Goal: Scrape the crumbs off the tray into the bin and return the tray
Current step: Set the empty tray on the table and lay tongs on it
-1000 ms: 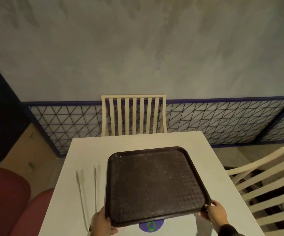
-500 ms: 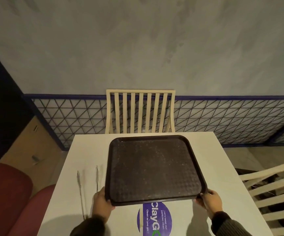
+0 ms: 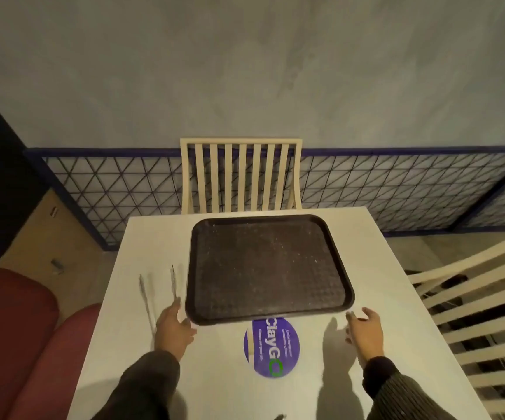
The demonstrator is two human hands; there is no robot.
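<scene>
A dark brown textured tray (image 3: 267,268) lies flat on the white table (image 3: 375,268), with a few pale specks on its surface. My left hand (image 3: 174,327) is at the tray's near left corner, fingers spread, fingertips touching or just off the rim. My right hand (image 3: 366,330) hovers open just off the near right corner, apart from the tray. Neither hand holds anything. No bin is in view.
Metal tongs (image 3: 157,291) lie on the table left of the tray. A round purple sticker (image 3: 272,347) sits near the front. A cream slatted chair (image 3: 240,175) stands behind the table, another chair (image 3: 481,313) to the right, red seating (image 3: 17,344) at left.
The tray went from being held above the table by both hands to lying flat on it, farther from me. Both hands have let go and drawn back.
</scene>
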